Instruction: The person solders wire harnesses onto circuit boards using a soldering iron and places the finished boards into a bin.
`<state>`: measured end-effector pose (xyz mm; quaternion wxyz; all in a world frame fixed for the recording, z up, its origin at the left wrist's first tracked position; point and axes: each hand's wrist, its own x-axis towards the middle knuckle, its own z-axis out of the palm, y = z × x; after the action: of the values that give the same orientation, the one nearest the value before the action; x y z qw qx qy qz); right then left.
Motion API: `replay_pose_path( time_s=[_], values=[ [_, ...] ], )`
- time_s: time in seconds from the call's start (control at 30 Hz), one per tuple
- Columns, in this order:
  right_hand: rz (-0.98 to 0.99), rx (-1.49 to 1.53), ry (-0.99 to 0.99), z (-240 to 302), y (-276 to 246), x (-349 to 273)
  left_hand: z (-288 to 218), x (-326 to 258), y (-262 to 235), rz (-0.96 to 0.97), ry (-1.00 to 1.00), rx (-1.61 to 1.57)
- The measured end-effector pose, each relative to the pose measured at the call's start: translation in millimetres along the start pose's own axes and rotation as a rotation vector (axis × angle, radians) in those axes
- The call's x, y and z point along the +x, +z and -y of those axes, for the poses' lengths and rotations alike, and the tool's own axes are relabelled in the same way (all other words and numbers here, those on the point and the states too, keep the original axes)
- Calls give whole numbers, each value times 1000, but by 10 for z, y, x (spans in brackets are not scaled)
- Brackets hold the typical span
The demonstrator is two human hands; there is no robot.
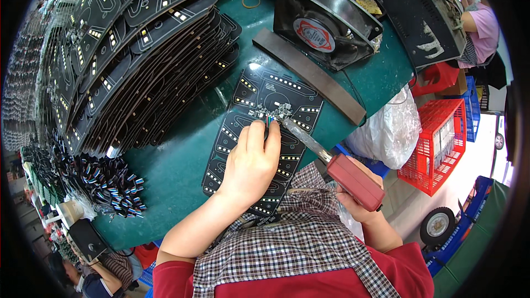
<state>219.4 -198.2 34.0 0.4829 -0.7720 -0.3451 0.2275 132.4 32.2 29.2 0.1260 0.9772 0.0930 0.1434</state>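
A black circuit board (pixel 232 140) with rows of small pale LEDs lies on the green table, its near end reaching my checked apron. My left hand (pixel 251 160) rests over the board. Its fingertips are closed around thin coloured wires (pixel 270 120) beside a cluster of small components near the board's middle. My right hand (pixel 359 204) is wrapped around the red handle of a soldering gun (pixel 353 179). The metal barrel points at the same cluster, close to my left fingertips. Whether the tip touches the board I cannot tell.
Tall stacks of similar boards (pixel 149 66) fill the left, with a bundle of wires (pixel 118 187) below them. A dark bar (pixel 309 74) and a black fan (pixel 326 22) stand beyond the board. Right of the table are a plastic bag (pixel 392 127) and a red crate (pixel 433 149). Other people sit nearby.
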Motion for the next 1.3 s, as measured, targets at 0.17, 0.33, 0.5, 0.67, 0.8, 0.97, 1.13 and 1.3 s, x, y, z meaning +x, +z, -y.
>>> replay_pose_path(
  time_s=[0.17,0.33,0.5,0.67,0.8,0.97,1.13,1.3],
  values=[
    [-18,376,224,-10,-34,-110,-2,-1,2,-7,2,3],
    [82,571,218,57,-29,5,-14,3,-16,2,-13,9],
    [79,596,326,74,-37,2,-51,-2,-23,13,-60,-52],
    [26,585,377,58,-11,-20,-28,14,-20,2,-9,21],
    [40,411,380,52,-11,-13,-30,20,-20,0,-14,26],
    [19,277,262,148,-12,103,-21,31,-17,-10,-9,31],
    [37,-32,-149,184,-37,218,-29,25,-38,8,-28,1],
    [-24,181,24,-21,-1,-44,-35,-3,-46,9,-20,-21]
  ],
)
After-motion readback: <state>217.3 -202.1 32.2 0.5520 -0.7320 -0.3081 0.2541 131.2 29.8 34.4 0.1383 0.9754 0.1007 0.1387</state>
